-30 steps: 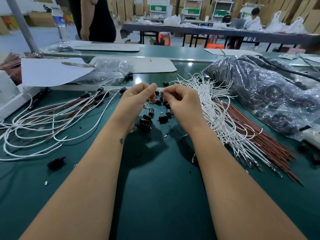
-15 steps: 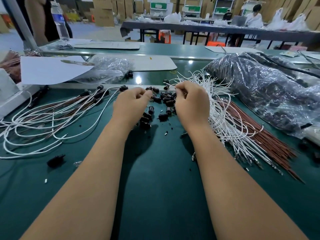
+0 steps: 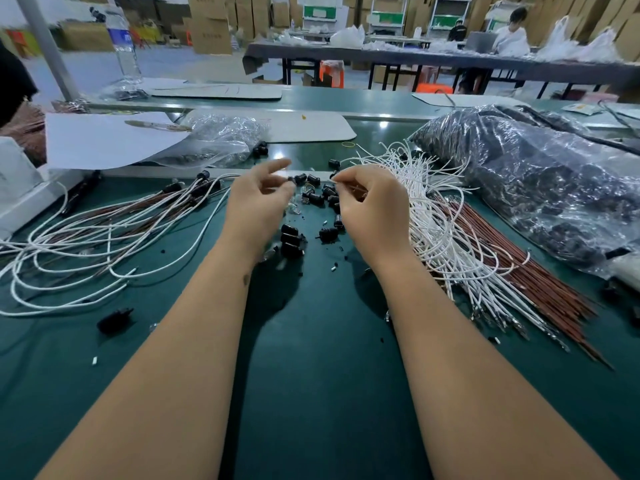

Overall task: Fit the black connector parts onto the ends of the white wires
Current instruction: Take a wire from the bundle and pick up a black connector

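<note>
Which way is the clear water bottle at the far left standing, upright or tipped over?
Upright. The water bottle stands on its base at the far edge of the green table, cap at the top.

A factory assembly hall: long green table (image 3: 311,341) strewn with wire bundles (image 3: 450,244), bagged parts (image 3: 540,181), stacked cardboard boxes (image 3: 211,26) and shelving (image 3: 388,15) behind.
</note>
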